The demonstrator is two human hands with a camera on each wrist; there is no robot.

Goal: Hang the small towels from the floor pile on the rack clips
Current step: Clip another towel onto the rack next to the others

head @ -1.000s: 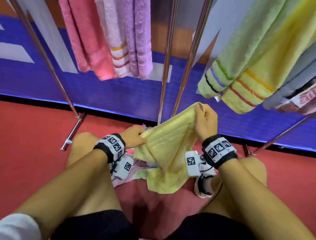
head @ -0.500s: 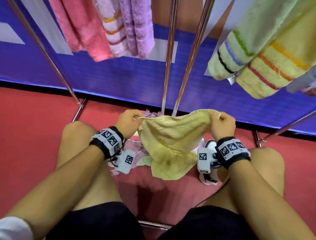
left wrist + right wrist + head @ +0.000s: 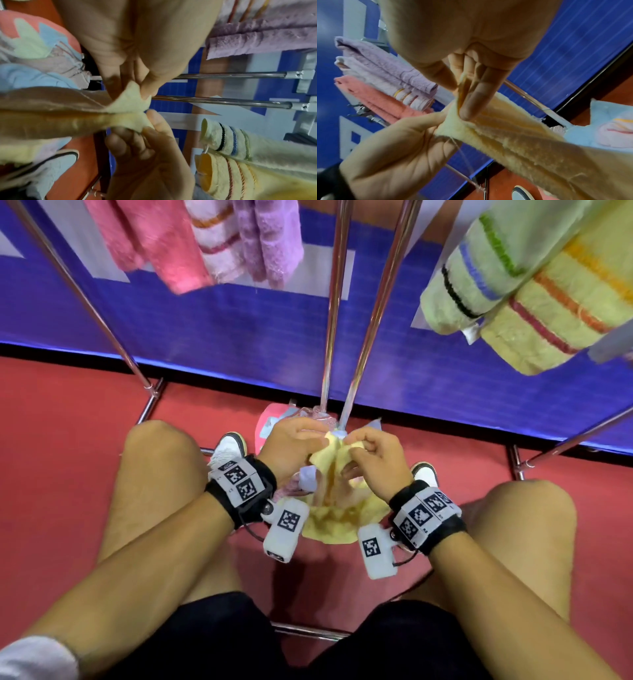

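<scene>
Both grips pinching one end of the yellow towel (image 3: 330,501): left hand (image 3: 291,445) and right hand (image 3: 371,462) meet just above the floor pile (image 3: 274,419), towel hanging bunched below them.

Head view: several towels already up on the rack (image 3: 334,302); pile not finished, this one not yet clipped.

Left wrist: thumb and fingers (image 3: 147,86) clamp a folded corner.

Right wrist: fingers (image 3: 471,102) nip the edge; fabric fuzzy, soft, one loose thread trailing.

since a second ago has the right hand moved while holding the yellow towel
Yes. The right hand has come inward to meet the left hand, pinching the yellow towel just below the two rack poles.
</scene>
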